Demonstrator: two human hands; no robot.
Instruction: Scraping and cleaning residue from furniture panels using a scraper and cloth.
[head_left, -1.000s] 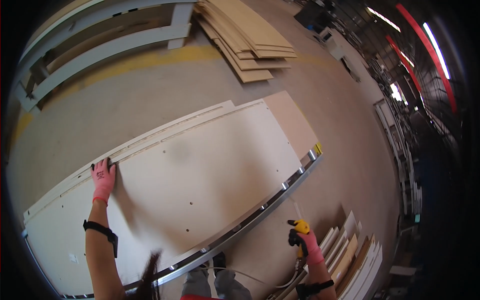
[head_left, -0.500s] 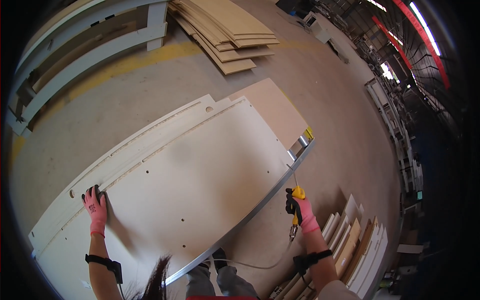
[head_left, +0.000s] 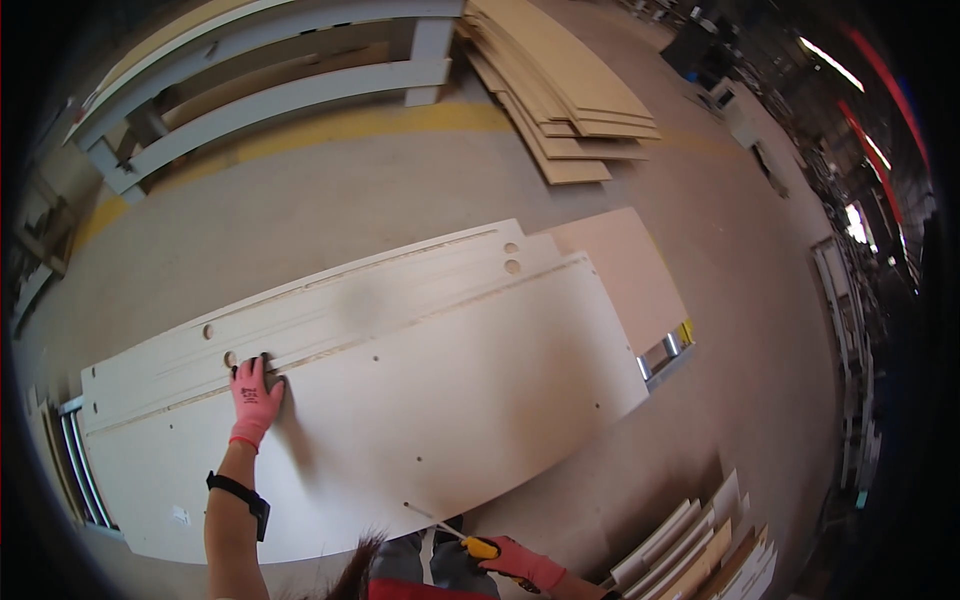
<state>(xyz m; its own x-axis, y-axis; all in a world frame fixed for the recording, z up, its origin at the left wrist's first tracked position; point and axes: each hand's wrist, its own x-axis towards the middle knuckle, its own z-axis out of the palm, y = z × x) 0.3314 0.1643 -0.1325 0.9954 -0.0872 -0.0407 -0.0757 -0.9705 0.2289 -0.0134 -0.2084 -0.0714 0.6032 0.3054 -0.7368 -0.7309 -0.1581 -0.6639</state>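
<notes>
My left hand (head_left: 258, 400), in a pink glove with dark fingertips, lies on a large white wooden panel (head_left: 480, 370). Its fingers are stretched toward a long groove, near a round cut-out, and hold nothing. The panel has small drilled holes across its face. In my right hand (head_left: 527, 565), also gloved, is a yellow air blow gun (head_left: 480, 547). Its thin nozzle reaches over the panel's near edge, with the tip at a small hole. Another white board (head_left: 350, 268) shows along the far side, with cut-outs at both ends.
A pinkish-brown board (head_left: 620, 265) lies at the right end, beside metal rollers (head_left: 660, 350). More rollers (head_left: 78, 460) show at the left end. Board offcuts (head_left: 690, 540) stand at lower right. A stack of boards (head_left: 560, 80) and a grey-white bench frame (head_left: 300, 110) are beyond.
My right hand has brought the air blow gun left and nearer my body, its nozzle over the panel. The panel has shifted toward me, covering the front rail. The view has turned.
</notes>
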